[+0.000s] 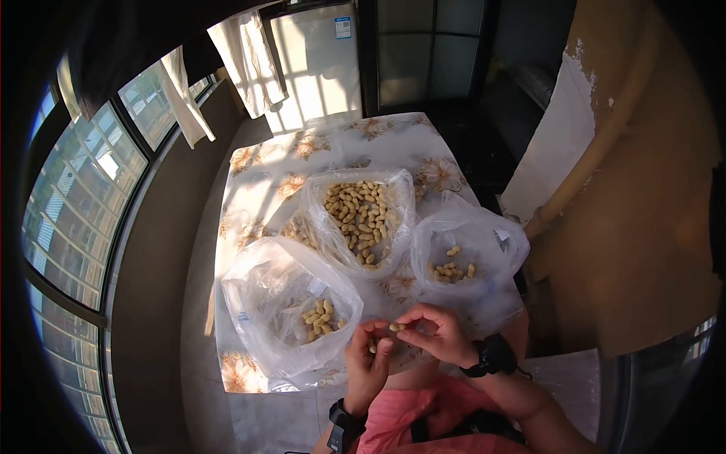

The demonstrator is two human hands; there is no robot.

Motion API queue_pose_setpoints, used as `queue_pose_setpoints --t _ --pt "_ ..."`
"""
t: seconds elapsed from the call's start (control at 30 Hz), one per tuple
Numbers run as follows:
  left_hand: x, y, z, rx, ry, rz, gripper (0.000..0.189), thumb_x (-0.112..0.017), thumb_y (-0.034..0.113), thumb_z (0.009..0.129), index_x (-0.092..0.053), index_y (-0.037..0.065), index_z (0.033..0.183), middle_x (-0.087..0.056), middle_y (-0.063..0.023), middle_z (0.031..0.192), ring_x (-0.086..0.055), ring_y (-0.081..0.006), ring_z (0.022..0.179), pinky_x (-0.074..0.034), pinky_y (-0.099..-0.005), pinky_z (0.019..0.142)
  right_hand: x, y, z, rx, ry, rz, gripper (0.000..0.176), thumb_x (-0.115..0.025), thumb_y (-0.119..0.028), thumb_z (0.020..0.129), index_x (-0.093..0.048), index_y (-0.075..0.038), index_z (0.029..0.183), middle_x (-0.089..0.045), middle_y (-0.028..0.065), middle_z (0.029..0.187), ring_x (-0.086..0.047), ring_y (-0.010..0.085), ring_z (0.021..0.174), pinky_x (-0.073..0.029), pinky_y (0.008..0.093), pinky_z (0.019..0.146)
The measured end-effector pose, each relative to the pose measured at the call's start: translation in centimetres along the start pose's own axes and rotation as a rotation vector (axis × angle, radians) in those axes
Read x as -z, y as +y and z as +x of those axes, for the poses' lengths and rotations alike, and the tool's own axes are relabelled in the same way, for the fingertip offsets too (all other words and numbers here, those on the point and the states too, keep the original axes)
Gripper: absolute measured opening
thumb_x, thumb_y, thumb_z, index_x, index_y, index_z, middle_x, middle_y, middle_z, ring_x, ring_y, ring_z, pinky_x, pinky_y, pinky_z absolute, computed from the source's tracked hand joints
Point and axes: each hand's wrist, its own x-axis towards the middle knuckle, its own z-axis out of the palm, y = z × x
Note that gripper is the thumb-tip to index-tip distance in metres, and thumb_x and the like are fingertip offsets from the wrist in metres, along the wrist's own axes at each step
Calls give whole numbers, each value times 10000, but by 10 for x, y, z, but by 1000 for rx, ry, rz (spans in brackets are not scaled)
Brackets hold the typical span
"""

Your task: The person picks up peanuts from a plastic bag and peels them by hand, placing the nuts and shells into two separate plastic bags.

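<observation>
Near the table's front edge, my right hand (442, 335) pinches a peanut (396, 327) between thumb and fingertips. Beside it my left hand (368, 362) is curled closed, with a small pale piece, apparently another peanut (372, 346), showing by the thumb. Past my hands, a clear plastic bag (403, 198) stands opened out with a big heap of unshelled peanuts (355, 216) in it. A second plastic bag (261, 287) at the left holds a small pile of peanuts (321, 318). In the third plastic bag (503, 250), at the right, lie several peanuts (452, 271).
The bags stand on a table with a flowered cloth (355, 136). Windows (83, 204) line the left side. A white refrigerator (318, 68) is behind the table, and a brown panel (628, 227) stands at the right. My pink-clothed lap (408, 416) is at the front edge.
</observation>
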Motion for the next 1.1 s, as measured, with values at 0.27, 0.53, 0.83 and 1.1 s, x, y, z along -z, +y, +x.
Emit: queue_pose_setpoints --t 0.27,0.53,0.83,1.1 --pt "4 -5 -3 -77 -85 191 220 -613 190 975 -522 29 857 -537 -46 748 -490 -139 656 -418 -275 616 35 -34 5 252 404 -356 210 -754 18 804 -675 1 998 -663 60 859 -624 114 740 -497 254 692" --pt "1 1 -2 -94 -31 252 191 -606 179 975 -517 27 901 -579 -111 746 -556 -245 656 -457 -343 627 57 -29 10 198 473 -694 429 -773 -68 780 -615 -31 1177 -642 81 940 -609 216 850 -480 345 799" --pt "1 -2 -4 -115 -31 270 188 -592 182 981 -518 27 904 -558 -118 731 -537 -260 631 -443 -352 602 53 -15 4 166 141 -1029 409 -797 -225 745 -630 -55 1078 -622 97 1123 -556 311 1079 -373 448 971" --pt "2 -5 -6 -89 -27 208 177 -582 195 990 -537 24 1006 -588 -91 767 -551 -204 655 -455 -317 618 43 -17 18 260 67 -997 248 -781 -182 755 -677 -59 944 -578 110 1217 -459 351 1261 -340 473 1040"
